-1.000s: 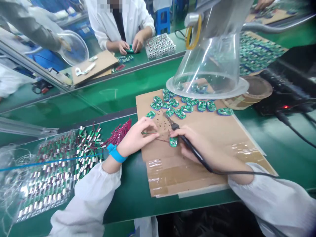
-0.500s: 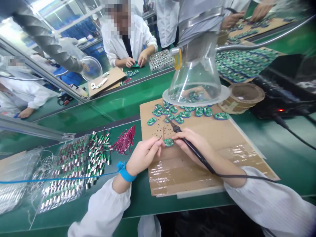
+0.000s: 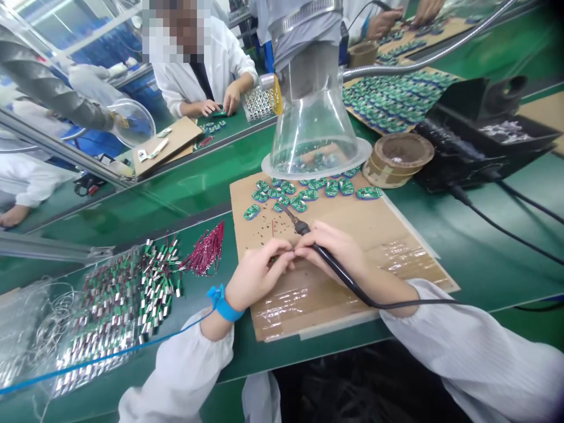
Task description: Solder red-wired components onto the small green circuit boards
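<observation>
My right hand [image 3: 337, 249] is closed round a black soldering iron [image 3: 328, 259], its tip pointing up and left over a cardboard mat [image 3: 388, 232]. My left hand [image 3: 255, 273], with a blue wrist strap [image 3: 222, 302], pinches something small I cannot make out, fingertips touching those of the right hand. A thin red wire [image 3: 272, 228] stands just above the fingers. Several small green circuit boards [image 3: 304, 191] lie in a row at the mat's far edge.
A clear fume hood [image 3: 315, 132] hangs over the boards. A tape roll [image 3: 396, 158] and a black soldering station [image 3: 480, 132] stand to the right. Red wires [image 3: 205, 249] and a heap of cells [image 3: 114, 299] lie on the left. A person [image 3: 198, 64] works across the green belt.
The view has tilted up and shifted. My hands have drawn together; the green board seen between them earlier is now hidden under my fingers.
</observation>
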Tool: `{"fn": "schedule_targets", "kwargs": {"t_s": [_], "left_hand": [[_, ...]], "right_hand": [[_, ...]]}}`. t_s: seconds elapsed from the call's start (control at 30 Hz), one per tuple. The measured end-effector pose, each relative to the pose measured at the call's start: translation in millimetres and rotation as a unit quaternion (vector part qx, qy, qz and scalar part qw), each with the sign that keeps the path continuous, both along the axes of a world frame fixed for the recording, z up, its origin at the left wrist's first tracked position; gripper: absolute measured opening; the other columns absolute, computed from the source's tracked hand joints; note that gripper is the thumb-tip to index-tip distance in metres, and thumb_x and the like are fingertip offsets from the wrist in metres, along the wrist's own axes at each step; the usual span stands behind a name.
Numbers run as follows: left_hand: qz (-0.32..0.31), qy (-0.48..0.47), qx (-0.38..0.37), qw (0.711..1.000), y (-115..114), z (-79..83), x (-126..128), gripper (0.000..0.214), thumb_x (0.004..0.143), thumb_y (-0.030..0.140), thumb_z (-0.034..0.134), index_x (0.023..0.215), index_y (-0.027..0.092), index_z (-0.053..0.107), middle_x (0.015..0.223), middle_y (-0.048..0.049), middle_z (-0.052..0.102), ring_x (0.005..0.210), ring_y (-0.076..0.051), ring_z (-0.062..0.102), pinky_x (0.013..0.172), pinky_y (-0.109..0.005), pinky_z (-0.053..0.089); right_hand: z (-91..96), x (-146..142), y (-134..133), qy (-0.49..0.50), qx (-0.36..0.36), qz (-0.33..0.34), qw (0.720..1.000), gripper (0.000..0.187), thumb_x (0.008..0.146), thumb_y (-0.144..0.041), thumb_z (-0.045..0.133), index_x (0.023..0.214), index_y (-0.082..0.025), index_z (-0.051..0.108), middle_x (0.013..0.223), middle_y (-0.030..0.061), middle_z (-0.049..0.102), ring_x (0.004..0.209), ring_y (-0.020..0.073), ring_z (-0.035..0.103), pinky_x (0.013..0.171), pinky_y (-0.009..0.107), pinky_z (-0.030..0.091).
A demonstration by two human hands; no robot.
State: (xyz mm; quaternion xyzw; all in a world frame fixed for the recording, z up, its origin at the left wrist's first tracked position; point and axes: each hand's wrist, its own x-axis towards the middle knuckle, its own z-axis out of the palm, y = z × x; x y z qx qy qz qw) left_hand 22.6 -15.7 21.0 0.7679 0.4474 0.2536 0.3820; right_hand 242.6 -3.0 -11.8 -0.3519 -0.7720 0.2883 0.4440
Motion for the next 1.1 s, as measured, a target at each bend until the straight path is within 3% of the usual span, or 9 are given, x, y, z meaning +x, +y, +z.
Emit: {"fn": "schedule_targets", "kwargs": {"t_s": [0.1, 0.2, 0.3, 0.43, 0.57, 0.63, 0.73, 0.83, 1.1], "left_hand": [[0.033, -0.083, -0.019, 0.996, 0, -5.7, 3, 0.012, 0.101, 0.031, 0.062, 0.098, 0.020, 0.065, 0.085, -0.0017, 0.077, 0.074, -0.013, 0.072, 0.073, -0.025, 0.056], [0.055, -0.159, -0.088, 0.982, 1, -10.4, 6, 0.016, 0.100, 0.033, 0.065, 0.094, 0.019, 0.063, 0.081, -0.0019, 0.076, 0.059, -0.009, 0.063, 0.060, -0.023, 0.053], [0.068, -0.160, -0.103, 0.979, 6, -15.1, 1, 0.019, 0.099, 0.036, 0.066, 0.094, 0.018, 0.062, 0.078, -0.0022, 0.074, 0.060, -0.010, 0.062, 0.060, -0.023, 0.051], [0.052, -0.060, -0.022, 0.997, 21, -20.6, -15, 0.016, 0.100, 0.034, 0.063, 0.095, 0.019, 0.065, 0.087, -0.0038, 0.071, 0.081, -0.015, 0.068, 0.077, -0.028, 0.054], [-0.006, 0.015, 0.069, 0.997, 36, -21.0, -27, 0.008, 0.100, 0.026, 0.064, 0.095, 0.019, 0.067, 0.107, -0.0061, 0.062, 0.100, -0.017, 0.062, 0.089, -0.031, 0.050], [-0.023, 0.019, 0.070, 0.997, 39, -19.4, -27, 0.006, 0.100, 0.022, 0.063, 0.095, 0.019, 0.065, 0.109, -0.0057, 0.059, 0.099, -0.016, 0.060, 0.085, -0.029, 0.050], [-0.042, 0.023, 0.057, 0.997, 39, -17.1, -24, 0.006, 0.100, 0.019, 0.061, 0.094, 0.019, 0.064, 0.108, -0.0049, 0.058, 0.096, -0.015, 0.059, 0.082, -0.028, 0.049], [-0.045, 0.034, 0.049, 0.997, 39, -15.6, -20, 0.007, 0.099, 0.017, 0.061, 0.092, 0.019, 0.063, 0.105, -0.0041, 0.058, 0.093, -0.015, 0.058, 0.082, -0.029, 0.048], [-0.013, 0.042, 0.026, 0.999, 37, -14.7, -16, 0.010, 0.097, 0.016, 0.061, 0.088, 0.018, 0.061, 0.098, -0.0031, 0.059, 0.087, -0.015, 0.059, 0.076, -0.029, 0.048]], "right_hand": [[1.0, -1, -1, 0.023, 0.003, -0.001, 1.000, 0.008, 0.100, -0.026, 0.065, 0.094, -0.021, 0.069, 0.082, -0.0002, 0.060, 0.074, 0.0123, 0.059, 0.070, 0.026, 0.047], [0.7, -4, -2, 0.036, -0.014, -0.017, 0.999, 0.010, 0.099, -0.026, 0.067, 0.090, -0.022, 0.069, 0.081, -0.0009, 0.063, 0.074, 0.0118, 0.060, 0.071, 0.026, 0.048], [-2.6, -1, -1, 0.018, -0.013, -0.027, 0.999, 0.010, 0.099, -0.027, 0.067, 0.090, -0.022, 0.070, 0.080, -0.0007, 0.063, 0.072, 0.0122, 0.061, 0.069, 0.026, 0.048], [-7.9, 17, -1, -0.021, -0.032, -0.038, 0.999, 0.005, 0.099, -0.027, 0.065, 0.101, -0.024, 0.069, 0.087, 0.0020, 0.068, 0.079, 0.0156, 0.066, 0.074, 0.030, 0.053], [-9.5, 34, -7, 0.071, -0.161, -0.055, 0.983, 0.033, 0.100, -0.027, 0.063, 0.131, -0.027, 0.052, 0.093, 0.0024, 0.075, 0.077, 0.0169, 0.073, 0.074, 0.033, 0.059], [-7.9, 37, -9, 0.123, -0.198, -0.064, 0.970, 0.029, 0.099, -0.030, 0.066, 0.124, -0.026, 0.052, 0.088, 0.0015, 0.076, 0.072, 0.0166, 0.074, 0.070, 0.032, 0.060], [-4.0, 38, -10, 0.118, -0.208, -0.089, 0.967, 0.012, 0.098, -0.034, 0.068, 0.103, -0.025, 0.062, 0.077, 0.0010, 0.074, 0.066, 0.0159, 0.073, 0.065, 0.029, 0.059], [-1.9, 38, -8, 0.102, -0.209, -0.086, 0.969, 0.015, 0.099, -0.037, 0.065, 0.090, -0.025, 0.064, 0.068, 0.0000, 0.070, 0.059, 0.0149, 0.068, 0.058, 0.028, 0.056], [-1.4, 39, -7, 0.062, -0.207, -0.084, 0.973, 0.013, 0.099, -0.036, 0.066, 0.093, -0.025, 0.064, 0.068, -0.0005, 0.069, 0.061, 0.0141, 0.067, 0.058, 0.026, 0.054]]}}
